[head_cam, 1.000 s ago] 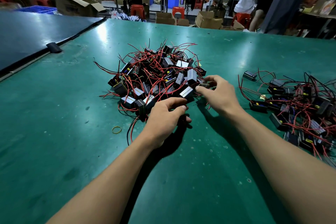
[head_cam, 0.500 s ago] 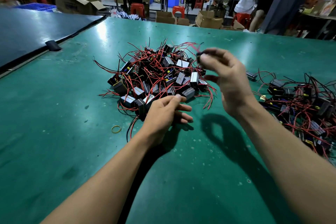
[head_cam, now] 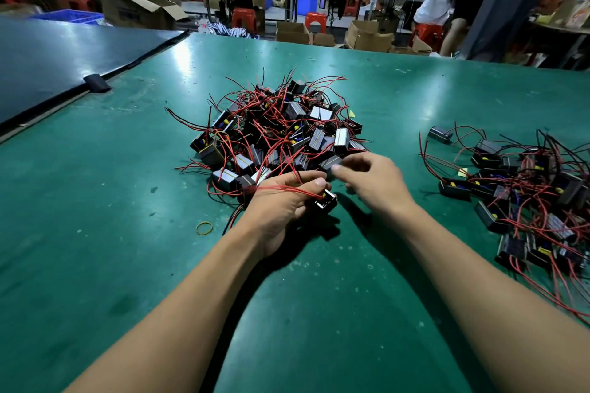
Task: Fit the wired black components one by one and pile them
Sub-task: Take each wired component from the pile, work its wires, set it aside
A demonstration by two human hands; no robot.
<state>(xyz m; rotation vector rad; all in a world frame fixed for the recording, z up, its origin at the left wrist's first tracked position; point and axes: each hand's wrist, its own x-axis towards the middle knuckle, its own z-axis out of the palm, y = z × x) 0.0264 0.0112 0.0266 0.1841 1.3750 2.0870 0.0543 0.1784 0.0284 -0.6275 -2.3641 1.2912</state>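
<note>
Black component (head_cam: 326,201) with red wires (head_cam: 287,190) sits just below the middle of the frame, gripped in the left hand (head_cam: 281,204). The fingers curl round its body and the thumb presses on top, while its leads trail back across the knuckles. The right hand (head_cam: 373,183) is just to the right of it and nearly touching, with its fingers bent inward. It is blurred, so whether it pinches a small part cannot be told.

Behind both hands, in the centre of the frame, lies the central pile (head_cam: 281,134) of like pieces, their wires thoroughly tangled. A looser right-hand pile (head_cam: 526,198) spreads along the right edge on the green table (head_cam: 95,233). A yellow rubber band (head_cam: 204,228) lies left of the left wrist.

The piece looks small, light and rigid, probably a hard plastic case that will not give under the fingers. Its leads look thin and springy, and likely to snag on neighbouring pieces. The sound place to hold it is across the flat sides of the block, as the left hand does. Lifting by the wires would risk dragging other pieces along or straining the joints. The glossy faces may slip a little, so a firm squeeze across opposite sides seems wise during fitting.
</note>
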